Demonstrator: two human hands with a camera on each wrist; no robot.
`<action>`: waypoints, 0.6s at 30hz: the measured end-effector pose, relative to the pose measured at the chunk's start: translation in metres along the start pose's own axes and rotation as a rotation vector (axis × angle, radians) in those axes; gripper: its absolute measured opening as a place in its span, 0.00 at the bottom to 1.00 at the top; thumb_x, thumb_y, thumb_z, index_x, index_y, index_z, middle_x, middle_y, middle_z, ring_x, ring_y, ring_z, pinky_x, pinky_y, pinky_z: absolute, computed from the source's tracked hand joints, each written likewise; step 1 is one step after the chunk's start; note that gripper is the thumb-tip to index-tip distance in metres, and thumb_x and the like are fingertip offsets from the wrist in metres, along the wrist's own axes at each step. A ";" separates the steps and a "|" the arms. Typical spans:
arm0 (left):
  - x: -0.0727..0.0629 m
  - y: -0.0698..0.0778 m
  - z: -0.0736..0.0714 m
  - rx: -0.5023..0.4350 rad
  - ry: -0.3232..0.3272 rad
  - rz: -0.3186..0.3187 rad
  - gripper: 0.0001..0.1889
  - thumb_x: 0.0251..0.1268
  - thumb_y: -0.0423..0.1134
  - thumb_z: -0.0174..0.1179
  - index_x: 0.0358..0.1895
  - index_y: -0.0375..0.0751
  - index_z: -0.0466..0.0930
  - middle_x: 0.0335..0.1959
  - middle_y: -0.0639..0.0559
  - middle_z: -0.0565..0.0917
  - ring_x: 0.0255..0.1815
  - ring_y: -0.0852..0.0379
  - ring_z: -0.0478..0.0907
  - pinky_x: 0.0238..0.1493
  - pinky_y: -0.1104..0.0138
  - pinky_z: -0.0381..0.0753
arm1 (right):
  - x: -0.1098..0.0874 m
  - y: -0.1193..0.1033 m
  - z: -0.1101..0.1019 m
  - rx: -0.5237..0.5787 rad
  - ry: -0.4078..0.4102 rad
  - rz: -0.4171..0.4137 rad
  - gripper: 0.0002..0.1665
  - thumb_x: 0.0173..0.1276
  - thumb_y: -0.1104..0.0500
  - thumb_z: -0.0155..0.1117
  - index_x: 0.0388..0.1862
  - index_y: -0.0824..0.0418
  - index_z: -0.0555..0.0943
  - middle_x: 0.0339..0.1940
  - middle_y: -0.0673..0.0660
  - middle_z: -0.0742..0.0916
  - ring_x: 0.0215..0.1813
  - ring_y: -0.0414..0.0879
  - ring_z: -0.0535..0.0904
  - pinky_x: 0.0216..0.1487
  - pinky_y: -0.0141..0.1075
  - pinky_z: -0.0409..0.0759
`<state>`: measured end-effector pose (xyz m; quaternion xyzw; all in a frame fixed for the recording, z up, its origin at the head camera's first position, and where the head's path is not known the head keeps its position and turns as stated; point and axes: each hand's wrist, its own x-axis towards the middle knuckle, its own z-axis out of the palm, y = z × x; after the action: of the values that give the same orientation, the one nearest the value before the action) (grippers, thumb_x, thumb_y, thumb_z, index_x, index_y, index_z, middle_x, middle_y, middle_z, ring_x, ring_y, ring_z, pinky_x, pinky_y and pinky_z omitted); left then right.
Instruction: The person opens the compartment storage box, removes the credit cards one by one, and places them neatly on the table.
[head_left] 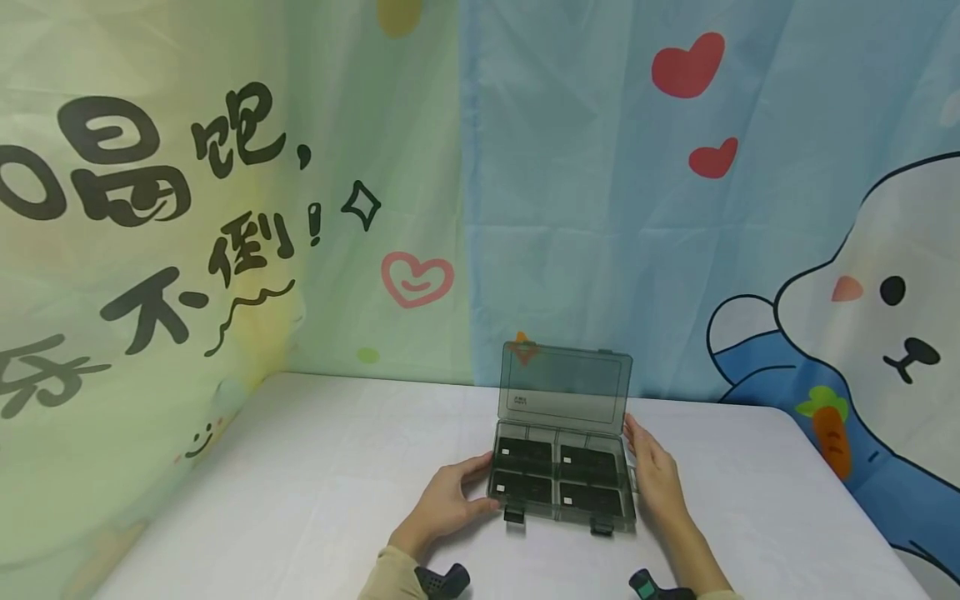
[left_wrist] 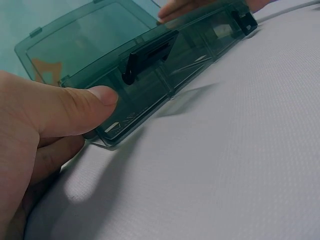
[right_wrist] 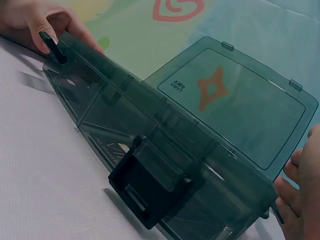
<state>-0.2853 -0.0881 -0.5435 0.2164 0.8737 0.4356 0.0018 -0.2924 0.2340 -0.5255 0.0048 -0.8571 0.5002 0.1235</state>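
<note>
A translucent dark grey-green plastic compartment box (head_left: 555,515) is on the white table with its lid (head_left: 566,387) raised at the back. Inside, flat dark rectangular pieces (head_left: 592,500), each with a small white mark, fill several compartments. Two black latches (right_wrist: 150,182) hang unfastened along the front edge. My left hand (head_left: 446,504) grips the left end, its thumb pressed on the front corner and the other fingers round the side. At the opposite end, my right hand (head_left: 660,475) holds the right side, its fingertips reaching toward the back corner by the lid hinge.
A white cloth covers the table (head_left: 322,467). Behind it hangs a printed curtain (head_left: 555,167) with hearts, lettering and a cartoon animal. Black straps with small devices (head_left: 442,581) sit on both wrists.
</note>
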 end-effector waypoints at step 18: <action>0.000 0.002 -0.001 0.011 -0.001 -0.016 0.40 0.46 0.48 0.71 0.67 0.42 0.68 0.63 0.51 0.76 0.67 0.49 0.71 0.70 0.52 0.66 | -0.001 -0.004 0.001 -0.010 -0.018 0.010 0.33 0.79 0.46 0.26 0.75 0.62 0.55 0.73 0.64 0.66 0.71 0.59 0.65 0.70 0.47 0.62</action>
<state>-0.2851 -0.0880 -0.5414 0.2097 0.8778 0.4306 0.0042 -0.2912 0.2310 -0.5231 0.0043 -0.8607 0.4962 0.1135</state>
